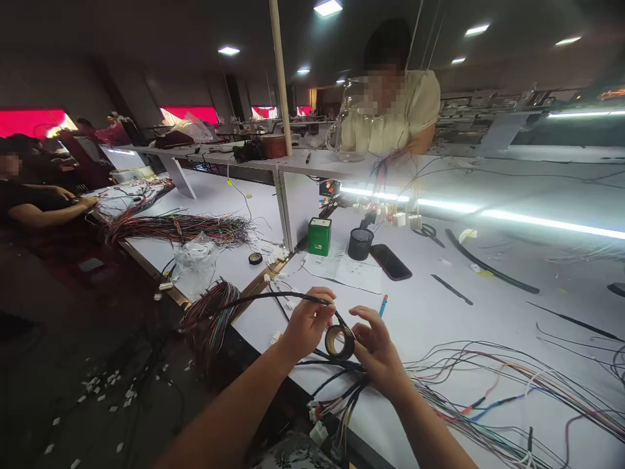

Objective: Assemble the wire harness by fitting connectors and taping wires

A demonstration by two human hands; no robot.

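My left hand pinches a black tape-wrapped wire bundle, which runs off to the left towards a heap of loose wires. A roll of black electrical tape hangs from the bundle on a short stretch of tape, just right of the left fingers. Beside the roll is my right hand, its fingers apart and the tips at or close to the roll's right edge. Under both hands, more black-wrapped branches with white connectors lie at the table's front edge.
Long coloured wires spread across the right side. Behind the hands are a paper sheet, a phone, a mesh cup, a green box and scissors. A co-worker sits opposite, beyond the shelf.
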